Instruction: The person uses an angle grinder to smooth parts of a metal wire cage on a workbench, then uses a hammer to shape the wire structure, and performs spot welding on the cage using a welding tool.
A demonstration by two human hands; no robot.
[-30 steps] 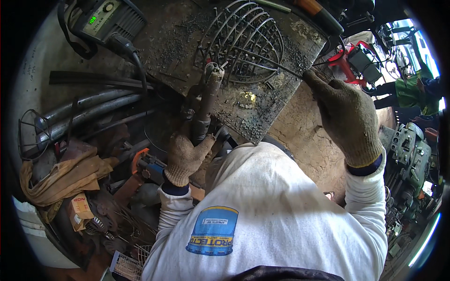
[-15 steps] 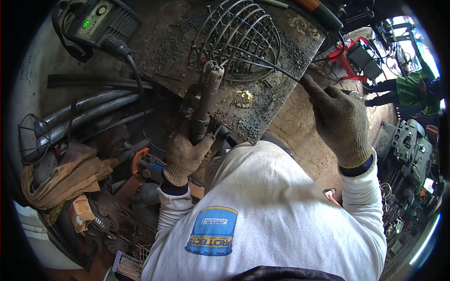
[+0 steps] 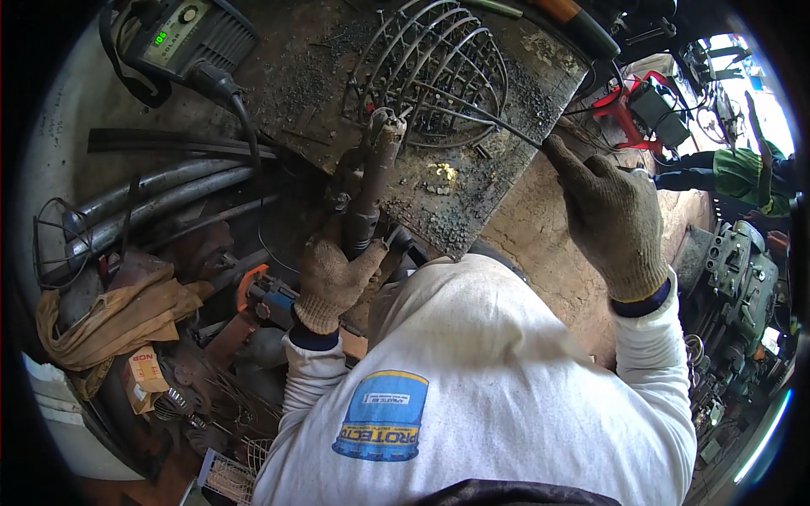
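Note:
A wire frame of curved metal rods (image 3: 430, 67), round and cage-like, lies on the dirty metal worktable (image 3: 529, 143). My left hand (image 3: 331, 278), in a knitted work glove, is closed round the lower end of a worn brown welding electrode holder (image 3: 371, 190). The holder's pale, battered head is at the near edge of the frame. My gloved right hand (image 3: 609, 215) grips a thin dark metal rod (image 3: 510, 131) at its right end, index finger stretched along it. From there the rod slants left to the frame; I cannot tell whether it is joined to it.
A welding machine (image 3: 181, 42) with a thick cable stands at the upper left. Metal pipes (image 3: 169, 198), a brown cloth (image 3: 110, 325) and an orange-and-blue tool (image 3: 266, 295) crowd the left. A red stool (image 3: 624, 110), another person (image 3: 747, 177) and machinery (image 3: 738, 270) are at the right.
Both hands, the electrode holder and the rod keep almost the same places. The person at the far right has shifted, with an arm now showing raised. The view has moved very slightly.

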